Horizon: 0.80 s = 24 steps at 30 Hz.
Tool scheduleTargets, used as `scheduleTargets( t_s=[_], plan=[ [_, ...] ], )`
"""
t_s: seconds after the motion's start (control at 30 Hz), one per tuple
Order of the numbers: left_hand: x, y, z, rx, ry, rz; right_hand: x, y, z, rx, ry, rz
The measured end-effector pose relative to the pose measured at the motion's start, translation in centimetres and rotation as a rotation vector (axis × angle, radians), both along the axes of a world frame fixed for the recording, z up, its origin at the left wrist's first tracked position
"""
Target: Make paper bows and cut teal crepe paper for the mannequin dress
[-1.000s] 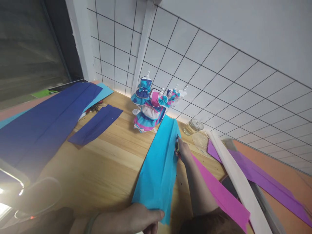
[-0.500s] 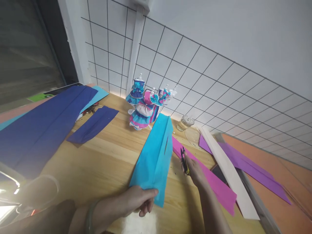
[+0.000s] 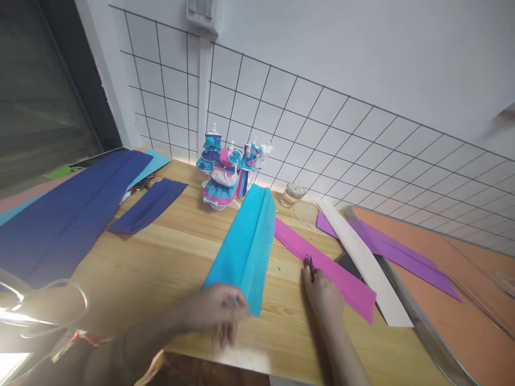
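Note:
A long strip of bright blue crepe paper [image 3: 245, 241] lies lengthwise in front of me. My left hand [image 3: 223, 312] is over its near end, blurred by motion; a blue speck shows between thumb and finger, and I cannot tell whether the hand holds it. To the right, my right hand [image 3: 324, 292] rests low at the edge of a pink paper strip [image 3: 346, 287]. Its fingers are round small snips [image 3: 309, 268] with dark blades and a bit of yellow on the grip. The blades point away from me, over the pink strip.
Small dressed doll forms [image 3: 223, 174] stand by the grid wall, beside a glass jar [image 3: 292, 194]. Dark blue sheets [image 3: 80, 209] and a shorter dark blue piece [image 3: 148, 206] lie left. A pale strip [image 3: 366, 262] and a purple strip [image 3: 402, 260] lie right, across the table's metal edge.
My right hand has lowered the snips onto the pink strip. My left hand, earlier pressing the blue paper's near end, now blurs over it. The view has shifted slightly.

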State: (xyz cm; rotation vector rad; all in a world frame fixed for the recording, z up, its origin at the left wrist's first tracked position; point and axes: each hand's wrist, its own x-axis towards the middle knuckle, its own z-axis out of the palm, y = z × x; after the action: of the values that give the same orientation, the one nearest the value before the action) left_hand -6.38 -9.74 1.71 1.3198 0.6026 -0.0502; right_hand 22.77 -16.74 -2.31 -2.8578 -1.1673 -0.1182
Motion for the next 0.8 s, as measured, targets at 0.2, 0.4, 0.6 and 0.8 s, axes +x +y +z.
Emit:
scheduleTargets(
  t_s=[0.2,0.4,0.6,0.8],
  plan=[
    [1.4,6.6,-1.0,1.064,0.356,0.520,-0.2,-0.6,-0.8,0.143,-0.044,0.009],
    [2.8,8.1,-2.5,1.112,0.574,0.337,-0.1,-0.7,-0.5,0.348,0.021,0.175],
    [2.6,8.8,-2.3,1.023,0.524,0.352,-3.9,0.5,-0.8,0.430,0.044,0.761],
    [-1.5,9.7,-1.0,0.928,0.478,0.339,-6.8,0.4,0.0,0.416,0.271,0.961]
  ],
)
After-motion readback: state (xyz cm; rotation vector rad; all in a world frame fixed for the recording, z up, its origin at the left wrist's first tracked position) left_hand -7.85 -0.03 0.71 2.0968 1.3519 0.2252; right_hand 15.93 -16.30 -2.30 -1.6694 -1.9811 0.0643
